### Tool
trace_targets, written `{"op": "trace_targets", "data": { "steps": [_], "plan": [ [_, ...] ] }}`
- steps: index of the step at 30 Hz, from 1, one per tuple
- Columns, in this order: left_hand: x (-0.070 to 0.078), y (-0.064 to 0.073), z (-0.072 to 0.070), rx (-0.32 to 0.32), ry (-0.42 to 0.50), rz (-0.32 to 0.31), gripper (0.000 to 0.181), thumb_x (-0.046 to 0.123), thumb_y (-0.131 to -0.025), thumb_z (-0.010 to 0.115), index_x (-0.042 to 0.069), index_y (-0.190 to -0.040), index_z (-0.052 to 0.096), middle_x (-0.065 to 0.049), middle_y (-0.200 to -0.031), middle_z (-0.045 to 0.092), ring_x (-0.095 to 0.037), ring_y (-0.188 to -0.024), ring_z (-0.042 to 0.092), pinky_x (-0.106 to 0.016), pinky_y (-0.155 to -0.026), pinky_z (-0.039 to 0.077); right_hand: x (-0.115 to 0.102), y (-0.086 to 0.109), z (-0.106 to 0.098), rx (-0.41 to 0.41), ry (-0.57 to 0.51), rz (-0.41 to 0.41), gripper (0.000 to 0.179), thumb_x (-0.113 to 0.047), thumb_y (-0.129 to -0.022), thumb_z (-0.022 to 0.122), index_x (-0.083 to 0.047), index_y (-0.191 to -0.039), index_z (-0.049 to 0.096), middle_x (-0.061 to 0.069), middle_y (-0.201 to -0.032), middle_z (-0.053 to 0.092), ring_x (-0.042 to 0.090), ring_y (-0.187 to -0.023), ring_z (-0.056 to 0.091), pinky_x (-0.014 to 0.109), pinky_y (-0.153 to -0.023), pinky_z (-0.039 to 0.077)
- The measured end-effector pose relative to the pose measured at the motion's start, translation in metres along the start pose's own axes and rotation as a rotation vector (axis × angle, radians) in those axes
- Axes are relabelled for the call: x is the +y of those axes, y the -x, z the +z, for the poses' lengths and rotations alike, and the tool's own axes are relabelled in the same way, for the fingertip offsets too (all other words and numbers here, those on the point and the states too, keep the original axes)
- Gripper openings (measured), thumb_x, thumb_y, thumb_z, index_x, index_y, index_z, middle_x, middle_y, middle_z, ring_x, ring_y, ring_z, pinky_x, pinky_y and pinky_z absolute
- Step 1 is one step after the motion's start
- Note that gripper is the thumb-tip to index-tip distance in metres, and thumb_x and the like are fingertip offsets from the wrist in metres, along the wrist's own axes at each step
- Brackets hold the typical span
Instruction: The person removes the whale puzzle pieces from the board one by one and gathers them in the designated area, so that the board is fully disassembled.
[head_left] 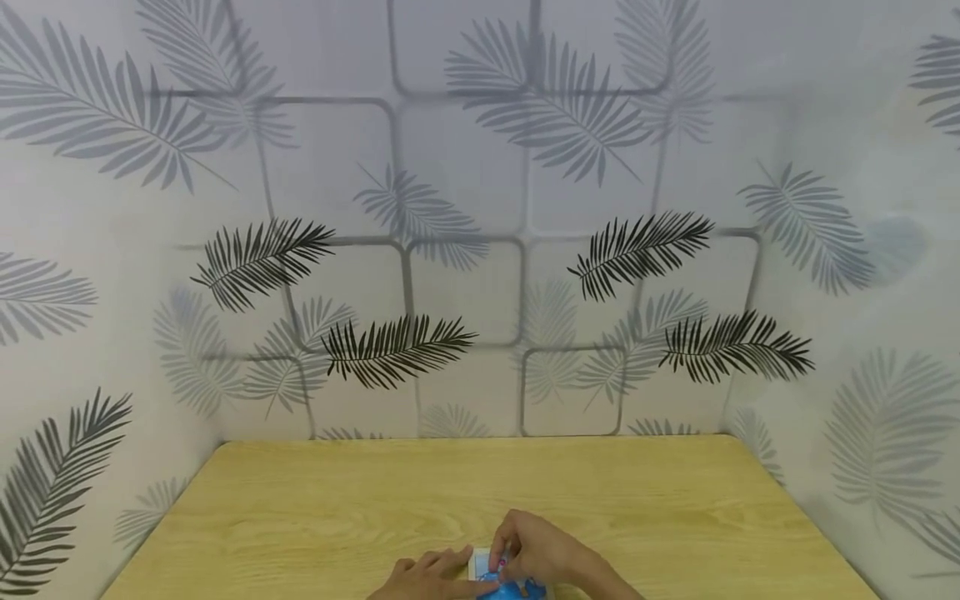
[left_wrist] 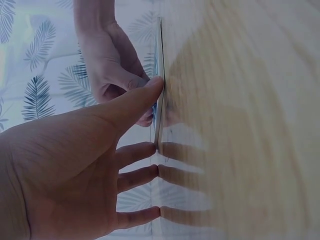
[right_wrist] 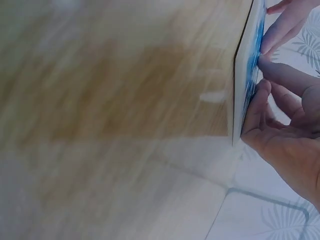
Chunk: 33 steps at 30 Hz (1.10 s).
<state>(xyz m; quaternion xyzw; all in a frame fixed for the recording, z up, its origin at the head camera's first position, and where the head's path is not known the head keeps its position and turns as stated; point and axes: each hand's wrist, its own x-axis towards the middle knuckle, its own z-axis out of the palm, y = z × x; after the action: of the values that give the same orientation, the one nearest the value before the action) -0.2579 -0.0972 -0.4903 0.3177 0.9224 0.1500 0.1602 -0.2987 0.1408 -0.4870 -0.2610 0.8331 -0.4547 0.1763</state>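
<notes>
A thin flat board [head_left: 480, 560] with a pale rim and a blue picture [head_left: 512, 592] lies on the table at the bottom of the head view. My left hand [head_left: 427, 578] is at its left, the thumb [left_wrist: 147, 91] laid over the board's edge and the other fingers stretched out to the tabletop. From the right, my right hand [head_left: 536, 550] bends its thumb and fingers down onto the picture, beside a small pink spot. Its fingertips [right_wrist: 263, 87] are right at the blue surface in the right wrist view; I cannot tell whether they pinch a piece of it.
The wood-grain table [head_left: 360, 492] reaches back to a wall [head_left: 465, 292] covered in grey and black leaf patterns. Pale walls flank the table on both sides. The board's lower part is cut off by the head view's bottom edge.
</notes>
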Motion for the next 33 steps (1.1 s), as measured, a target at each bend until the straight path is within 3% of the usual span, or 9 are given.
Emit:
{"op": "trace_targets", "data": {
  "steps": [3, 7, 12, 15, 18, 28, 33],
  "plan": [
    [0.000, -0.001, 0.001, -0.009, -0.006, 0.002, 0.056, 0.065, -0.097, 0.059, 0.055, -0.151, 0.046, 0.000, -0.165, 0.039, -0.039, -0.145, 0.041, -0.067, -0.109, 0.033, 0.001, 0.000, 0.002, 0.002, -0.017, 0.023, 0.016, 0.012, -0.086, 0.075, -0.003, -0.093, 0.072, 0.005, -0.085, 0.068, 0.011, -0.065, 0.059, 0.023, -0.059, 0.051],
    [-0.002, -0.001, -0.001, -0.019, -0.006, 0.006, 0.056, 0.061, -0.098, 0.060, 0.054, -0.151, 0.046, -0.002, -0.166, 0.038, -0.040, -0.145, 0.041, -0.068, -0.108, 0.034, 0.001, -0.001, 0.003, 0.043, 0.029, 0.019, 0.019, 0.005, -0.087, 0.079, -0.008, -0.097, 0.069, 0.002, -0.091, 0.067, 0.011, -0.077, 0.062, 0.027, -0.067, 0.056],
    [-0.001, 0.001, -0.004, -0.037, 0.014, 0.005, 0.057, 0.059, -0.098, 0.063, 0.052, -0.152, 0.047, -0.004, -0.166, 0.037, -0.041, -0.145, 0.040, -0.067, -0.110, 0.033, -0.004, -0.004, 0.002, 0.049, 0.247, -0.067, 0.020, -0.004, -0.087, 0.083, -0.010, -0.104, 0.073, -0.003, -0.100, 0.064, 0.004, -0.083, 0.063, 0.021, -0.071, 0.056],
    [0.001, 0.001, -0.005, -0.050, 0.035, -0.006, 0.055, 0.056, -0.099, 0.064, 0.051, -0.152, 0.049, -0.004, -0.167, 0.036, -0.042, -0.147, 0.038, -0.067, -0.112, 0.031, -0.007, -0.003, 0.002, 0.034, 0.386, -0.082, 0.023, -0.009, -0.088, 0.084, -0.010, -0.109, 0.075, -0.005, -0.100, 0.061, 0.002, -0.083, 0.061, 0.017, -0.071, 0.053],
    [0.004, 0.001, -0.005, -0.061, 0.064, -0.019, 0.054, 0.054, -0.099, 0.063, 0.050, -0.151, 0.050, -0.005, -0.167, 0.036, -0.042, -0.148, 0.036, -0.067, -0.114, 0.028, -0.010, -0.003, 0.003, 0.028, 0.457, -0.076, 0.021, -0.011, -0.089, 0.083, -0.011, -0.110, 0.077, -0.007, -0.098, 0.061, 0.001, -0.082, 0.061, 0.016, -0.070, 0.052],
    [0.004, 0.000, -0.006, -0.070, 0.058, -0.030, 0.054, 0.052, -0.100, 0.064, 0.051, -0.151, 0.049, -0.002, -0.167, 0.035, -0.042, -0.148, 0.036, -0.067, -0.114, 0.028, -0.009, -0.006, 0.002, -0.010, 0.500, -0.141, 0.024, -0.009, -0.091, 0.081, -0.013, -0.114, 0.078, -0.006, -0.096, 0.059, -0.001, -0.080, 0.058, 0.016, -0.069, 0.052],
    [0.002, -0.001, -0.004, -0.064, 0.048, -0.024, 0.054, 0.052, -0.100, 0.064, 0.053, -0.151, 0.048, 0.000, -0.168, 0.035, -0.044, -0.147, 0.037, -0.068, -0.110, 0.031, -0.008, -0.008, -0.001, -0.059, 0.451, -0.133, 0.025, -0.008, -0.094, 0.078, -0.019, -0.116, 0.075, -0.005, -0.102, 0.058, 0.000, -0.086, 0.059, 0.018, -0.074, 0.053]
  ]
}}
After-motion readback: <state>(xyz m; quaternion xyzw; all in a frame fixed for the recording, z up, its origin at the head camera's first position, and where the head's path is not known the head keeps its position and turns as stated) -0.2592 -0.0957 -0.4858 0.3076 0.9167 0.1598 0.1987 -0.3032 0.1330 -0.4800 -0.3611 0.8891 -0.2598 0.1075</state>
